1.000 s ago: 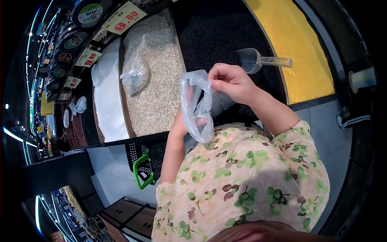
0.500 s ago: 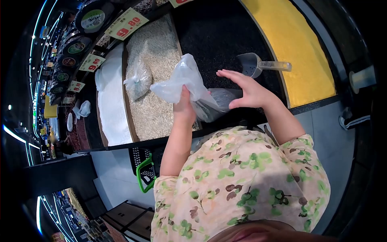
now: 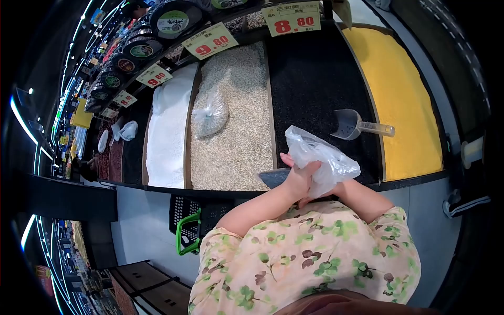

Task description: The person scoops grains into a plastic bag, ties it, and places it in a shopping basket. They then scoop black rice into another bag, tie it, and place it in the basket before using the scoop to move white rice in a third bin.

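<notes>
Swinging its mouth rightward, the plastic bag [image 3: 326,160] is hanging near the black grain [image 3: 317,79]; the left hand [image 3: 299,181] is pinching its neck, likely limp, slippery, and safest to grip; the right hand [image 3: 342,188] is hiding its fingers, state untellable.

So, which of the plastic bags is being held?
The crumpled translucent bag before the black grain, gripped by the left hand. The knotted bag on the beige grain and the white bag farther left lie untouched.
</notes>
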Available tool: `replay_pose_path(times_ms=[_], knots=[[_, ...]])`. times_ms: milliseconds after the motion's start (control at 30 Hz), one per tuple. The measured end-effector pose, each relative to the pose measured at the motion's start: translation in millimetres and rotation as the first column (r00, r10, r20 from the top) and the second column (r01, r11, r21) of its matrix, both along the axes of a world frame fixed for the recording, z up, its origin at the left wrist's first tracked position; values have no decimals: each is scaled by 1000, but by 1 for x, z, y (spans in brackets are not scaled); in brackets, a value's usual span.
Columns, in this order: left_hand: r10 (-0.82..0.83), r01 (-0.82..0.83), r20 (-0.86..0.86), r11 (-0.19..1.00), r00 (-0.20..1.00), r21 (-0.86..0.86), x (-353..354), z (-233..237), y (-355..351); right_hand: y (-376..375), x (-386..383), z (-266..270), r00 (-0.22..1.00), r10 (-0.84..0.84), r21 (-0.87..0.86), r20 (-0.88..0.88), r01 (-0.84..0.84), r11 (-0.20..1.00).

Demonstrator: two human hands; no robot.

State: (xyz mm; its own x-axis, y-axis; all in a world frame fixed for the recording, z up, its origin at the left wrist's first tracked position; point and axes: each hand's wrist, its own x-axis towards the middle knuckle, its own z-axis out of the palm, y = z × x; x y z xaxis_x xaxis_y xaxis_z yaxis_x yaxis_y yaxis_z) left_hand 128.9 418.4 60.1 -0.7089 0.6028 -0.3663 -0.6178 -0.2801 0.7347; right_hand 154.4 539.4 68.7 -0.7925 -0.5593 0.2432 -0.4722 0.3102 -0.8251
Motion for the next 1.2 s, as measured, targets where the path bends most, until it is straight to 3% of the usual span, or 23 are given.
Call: replay_pose_path(times_ms=[100,167,233,300,367,400,433,467,500,533,567,600,700,767,800,900,933,1033,1067,1100,1167,1200], knots=[[-51,48,17,990,999,132,4,7,3,-15,-3,-36,989,110,-328,94,-73,942],[-96,96,-9,977,995,190,4,12,-1,-34,-9,-88,976,182,-554,116,-89,828],[-147,156,-54,961,988,229,4,19,-10,-33,-13,-92,979,194,-535,58,-133,834],[-170,203,-160,954,972,219,5,27,-22,-27,-12,-89,984,162,-261,-67,-174,949],[-140,206,-386,969,912,135,4,34,-32,-20,-8,-76,970,154,32,-190,-151,988],[-111,111,-650,993,752,-41,4,37,-33,-22,-2,-42,996,85,-97,-26,-87,991],[-115,-84,-837,978,536,-189,4,40,-35,-26,1,-26,1000,-20,-126,5,21,992],[-54,-193,-904,970,425,-149,4,37,-40,-31,5,-11,992,-123,-157,42,128,979],[0,-294,-954,951,301,-93,3,30,-44,-34,4,-8,991,-124,-168,39,129,977],[99,-163,-785,987,611,-3,0,23,-44,-36,3,-3,992,-125,-179,35,129,975],[196,-138,-493,979,848,151,-2,16,-44,-38,2,-1,992,-126,-191,29,129,973],[49,-155,-714,984,699,-84,-2,36,-46,-38,0,-11,987,-161,-161,14,161,974],[51,5,-473,993,879,117,4,77,-55,-30,-2,-33,967,-235,55,-97,241,969],[52,-56,-456,998,888,6,19,106,-60,-22,6,13,845,-414,70,-339,461,885],[28,4,-333,996,942,94,17,100,-70,-18,6,20,831,-430,143,-352,502,853],[135,58,-454,920,881,387,19,73,-91,-8,-3,26,806,-501,254,-315,580,774],[176,-67,-272,928,946,367,28,71,-99,-4,-8,28,795,-526,228,-300,596,770],[141,-170,117,939,983,300,37,47,-114,0,-26,35,767,-588,122,-259,629,767],[-11,-131,311,891,950,434,40,42,-112,-2,-32,38,779,-580,84,-236,611,787],[-73,-84,348,905,935,416,42,36,-110,-4,-37,40,793,-571,45,-213,592,805],[-171,32,233,864,957,502,44,37,-112,-12,-50,37,828,-530,-23,-186,535,844],[-140,17,186,840,973,543,45,34,-114,-17,-56,36,844,-507,-56,-174,505,861]])
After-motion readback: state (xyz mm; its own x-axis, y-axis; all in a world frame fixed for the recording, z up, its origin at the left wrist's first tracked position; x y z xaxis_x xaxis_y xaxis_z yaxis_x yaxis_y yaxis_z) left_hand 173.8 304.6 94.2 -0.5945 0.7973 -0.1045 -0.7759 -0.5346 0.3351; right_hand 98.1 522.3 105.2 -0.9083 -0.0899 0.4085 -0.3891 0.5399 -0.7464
